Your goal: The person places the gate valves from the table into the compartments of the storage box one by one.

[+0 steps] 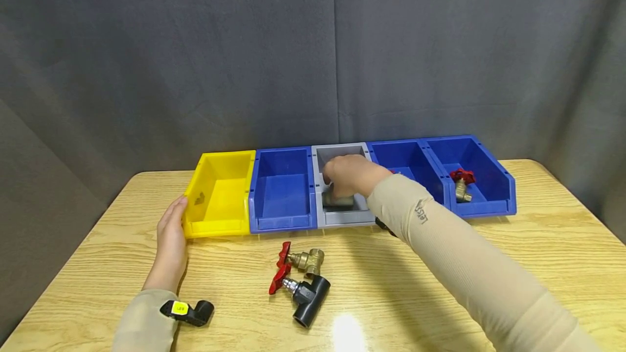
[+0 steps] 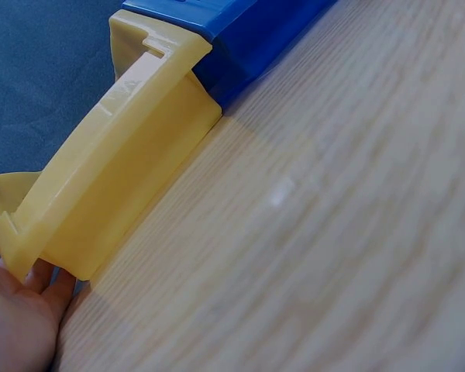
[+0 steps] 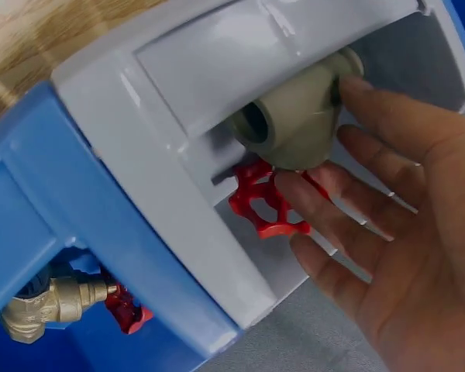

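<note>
My left hand touches the front left corner of the yellow bin, its fingers fairly straight along the outer side; the left wrist view has fingertips under the corner of the yellow bin. Inside the grey bin, my right hand is on a grey-green valve. Seen from the right wrist, the thumb of my right hand lies on the body of the valve, with fingertips on its other side by the red handwheel. The head view hides that handwheel.
On the wooden table, a brass valve and a black valve, both with red handwheels, lie before the bins. A blue bin stands between yellow and grey. Two more stand at right; the far right bin holds a brass valve.
</note>
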Tool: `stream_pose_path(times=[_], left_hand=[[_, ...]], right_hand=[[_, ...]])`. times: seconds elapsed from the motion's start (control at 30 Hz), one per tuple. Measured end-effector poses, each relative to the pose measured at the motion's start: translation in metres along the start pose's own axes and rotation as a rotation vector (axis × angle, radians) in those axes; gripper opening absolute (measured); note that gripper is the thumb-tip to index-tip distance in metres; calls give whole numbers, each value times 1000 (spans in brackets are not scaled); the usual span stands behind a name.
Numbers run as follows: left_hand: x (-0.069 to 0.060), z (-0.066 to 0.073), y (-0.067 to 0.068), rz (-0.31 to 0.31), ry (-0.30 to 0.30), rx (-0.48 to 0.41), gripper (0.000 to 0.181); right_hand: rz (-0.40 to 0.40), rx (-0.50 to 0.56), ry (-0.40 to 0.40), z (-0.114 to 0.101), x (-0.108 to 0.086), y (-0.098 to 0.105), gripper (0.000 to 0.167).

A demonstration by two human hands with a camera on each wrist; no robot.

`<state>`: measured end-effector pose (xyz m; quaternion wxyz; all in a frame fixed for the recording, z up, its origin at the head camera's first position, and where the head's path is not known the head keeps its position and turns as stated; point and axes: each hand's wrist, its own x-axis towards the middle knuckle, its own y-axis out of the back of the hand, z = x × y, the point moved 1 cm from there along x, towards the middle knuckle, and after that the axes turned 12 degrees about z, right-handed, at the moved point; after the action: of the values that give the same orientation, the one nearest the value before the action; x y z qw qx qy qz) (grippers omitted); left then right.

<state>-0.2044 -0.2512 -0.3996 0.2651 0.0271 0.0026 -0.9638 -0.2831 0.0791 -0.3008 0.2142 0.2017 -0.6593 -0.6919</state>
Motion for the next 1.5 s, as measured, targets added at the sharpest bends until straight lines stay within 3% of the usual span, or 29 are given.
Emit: stream_pose_path(times=[0.1, 0.5, 0.8, 1.2, 1.5], left_hand=[[0, 1, 0, -5, -1, 5, 62], [1, 1, 0, 0, 0, 4, 62], [1, 1, 2, 11, 0, -2, 62], [1, -1, 2, -1, -9, -5, 61], [0, -1, 2, -4, -4, 12, 62]], right_hand=[[35, 12, 8, 2, -3, 2, 12], [137, 103, 42, 6, -18, 3, 25], [259, 80, 35, -3, -36, 5, 11], [636, 33, 194, -10, -69, -5, 5], [716, -15, 243, -8, -96, -15, 5]])
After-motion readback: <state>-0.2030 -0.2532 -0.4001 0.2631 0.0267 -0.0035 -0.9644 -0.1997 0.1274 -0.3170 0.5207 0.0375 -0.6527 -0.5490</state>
